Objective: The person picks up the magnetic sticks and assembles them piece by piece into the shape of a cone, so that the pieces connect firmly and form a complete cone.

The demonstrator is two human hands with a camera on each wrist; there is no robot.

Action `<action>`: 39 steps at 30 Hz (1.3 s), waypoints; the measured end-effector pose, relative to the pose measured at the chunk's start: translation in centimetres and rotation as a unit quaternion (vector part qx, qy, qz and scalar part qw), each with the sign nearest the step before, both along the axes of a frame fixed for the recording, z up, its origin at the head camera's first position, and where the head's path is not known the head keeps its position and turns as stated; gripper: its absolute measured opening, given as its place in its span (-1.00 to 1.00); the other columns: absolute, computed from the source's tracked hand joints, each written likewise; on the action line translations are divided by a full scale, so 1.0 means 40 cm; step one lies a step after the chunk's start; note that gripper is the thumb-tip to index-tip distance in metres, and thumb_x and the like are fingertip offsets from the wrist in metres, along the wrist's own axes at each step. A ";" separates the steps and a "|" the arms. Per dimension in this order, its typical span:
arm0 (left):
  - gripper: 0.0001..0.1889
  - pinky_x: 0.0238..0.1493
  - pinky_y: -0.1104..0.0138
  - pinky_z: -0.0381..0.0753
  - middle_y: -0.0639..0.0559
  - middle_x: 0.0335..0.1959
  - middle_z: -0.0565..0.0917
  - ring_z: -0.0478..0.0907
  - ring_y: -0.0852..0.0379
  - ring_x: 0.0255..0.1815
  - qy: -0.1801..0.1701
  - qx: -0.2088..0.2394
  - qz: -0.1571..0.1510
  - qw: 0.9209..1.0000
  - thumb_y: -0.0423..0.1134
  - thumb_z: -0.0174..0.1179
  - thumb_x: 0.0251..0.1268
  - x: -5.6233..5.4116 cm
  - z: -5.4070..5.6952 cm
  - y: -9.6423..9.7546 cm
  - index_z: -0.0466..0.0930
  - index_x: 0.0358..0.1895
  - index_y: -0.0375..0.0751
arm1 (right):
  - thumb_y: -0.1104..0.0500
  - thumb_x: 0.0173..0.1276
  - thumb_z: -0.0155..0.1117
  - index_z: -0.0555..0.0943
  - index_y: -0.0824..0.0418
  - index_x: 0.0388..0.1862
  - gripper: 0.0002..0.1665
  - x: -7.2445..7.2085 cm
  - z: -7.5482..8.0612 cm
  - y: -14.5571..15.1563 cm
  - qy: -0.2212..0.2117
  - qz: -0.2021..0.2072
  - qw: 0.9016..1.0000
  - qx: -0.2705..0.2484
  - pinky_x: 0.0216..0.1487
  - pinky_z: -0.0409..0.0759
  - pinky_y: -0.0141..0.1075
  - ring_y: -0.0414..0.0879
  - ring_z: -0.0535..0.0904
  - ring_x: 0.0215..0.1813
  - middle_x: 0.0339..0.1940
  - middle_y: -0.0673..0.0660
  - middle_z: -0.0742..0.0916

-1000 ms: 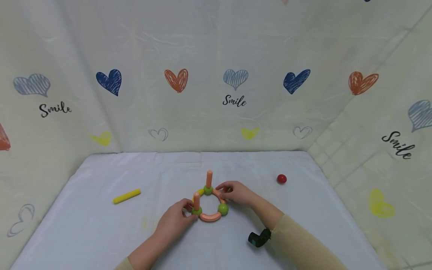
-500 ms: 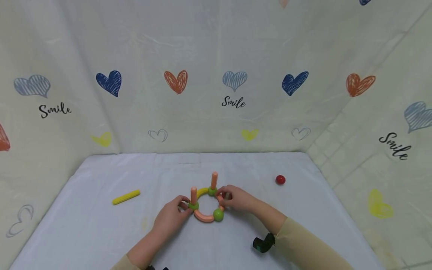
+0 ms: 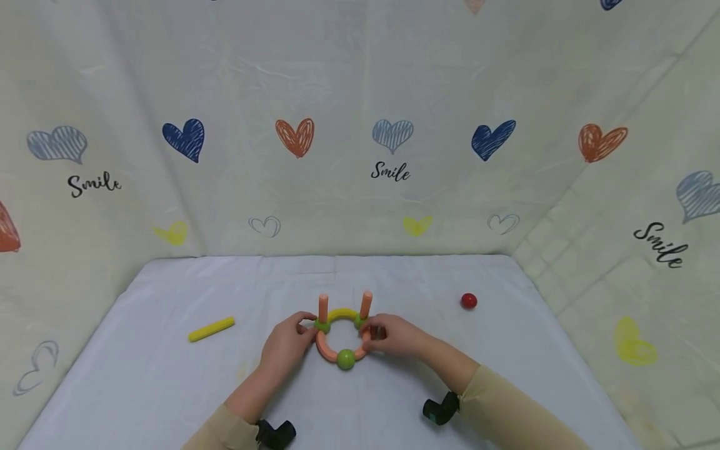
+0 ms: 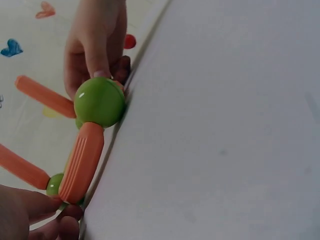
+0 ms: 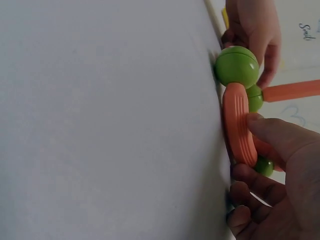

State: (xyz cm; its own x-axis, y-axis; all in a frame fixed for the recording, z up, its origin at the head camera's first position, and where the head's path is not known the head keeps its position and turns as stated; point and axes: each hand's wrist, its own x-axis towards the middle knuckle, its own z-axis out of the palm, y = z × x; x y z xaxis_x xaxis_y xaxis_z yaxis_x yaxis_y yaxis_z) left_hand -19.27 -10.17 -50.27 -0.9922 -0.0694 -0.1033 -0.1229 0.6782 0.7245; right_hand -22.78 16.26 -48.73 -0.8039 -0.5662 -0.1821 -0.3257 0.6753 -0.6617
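Observation:
A ring of toy pieces lies on the table between my hands: green balls joined by two orange curved rods (image 3: 325, 350) and a yellow curved rod (image 3: 343, 313) at the far side. Two orange sticks (image 3: 323, 308) stand up from the left and right balls. The third green ball (image 3: 345, 359) faces me and carries no stick. My left hand (image 3: 288, 345) pinches the ring at the left ball, thumb and fingers on either side. My right hand (image 3: 396, 334) grips the right orange curved rod (image 5: 237, 125), its thumb on top in the right wrist view.
A loose yellow rod (image 3: 211, 329) lies to the left on the white-covered table (image 3: 140, 387). Farther right sits a small red ball (image 3: 469, 301). Black wrist devices (image 3: 441, 409) hang below both forearms. A curtain (image 3: 337, 81) printed with hearts closes off the back.
The ring has turned clockwise as seen from above: the bare green ball has come from the right to the front, and the sticks now stand left and right. My hands stay on it.

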 end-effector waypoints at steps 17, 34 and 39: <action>-0.82 -0.40 0.27 0.43 0.11 -0.42 0.63 0.49 0.14 -0.44 0.008 -0.017 0.004 1.000 -0.08 0.26 0.35 -0.092 0.013 -0.001 0.72 -0.09 -0.01 | 0.10 0.33 0.40 0.71 0.06 0.03 -0.70 0.026 0.007 -0.028 0.042 -0.007 0.999 0.004 -0.24 0.46 -0.32 -0.20 0.47 -0.27 -0.25 -0.16 0.64; -0.75 -0.15 0.12 0.55 0.08 -0.22 0.68 0.57 0.07 -0.22 0.016 -0.047 0.012 0.999 -0.10 0.28 0.33 -0.069 0.034 -0.048 0.68 0.04 0.02 | 0.12 0.33 0.41 0.72 0.07 0.01 -0.72 0.033 0.002 -0.030 0.049 -0.021 0.999 0.002 -0.25 0.46 -0.32 -0.20 0.46 -0.28 -0.30 -0.15 0.63; -0.70 -0.22 0.18 0.57 0.09 -0.19 0.68 0.57 0.08 -0.23 0.019 -0.059 -0.001 0.998 -0.11 0.29 0.34 -0.050 0.056 -0.092 0.65 0.10 0.01 | 0.12 0.32 0.42 0.72 0.07 0.03 -0.70 0.033 -0.001 -0.027 0.040 -0.027 0.999 -0.003 -0.24 0.46 -0.31 -0.17 0.46 -0.26 -0.29 -0.13 0.63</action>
State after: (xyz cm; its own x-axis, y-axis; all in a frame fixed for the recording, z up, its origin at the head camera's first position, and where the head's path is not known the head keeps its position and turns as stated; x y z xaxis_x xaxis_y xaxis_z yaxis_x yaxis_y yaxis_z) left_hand -21.27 -13.85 -48.01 -0.9955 -0.0759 -0.0572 -0.0949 0.7593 0.6438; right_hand -21.48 15.19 -48.77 -0.8452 -0.5223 -0.1138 -0.3403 0.6899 -0.6389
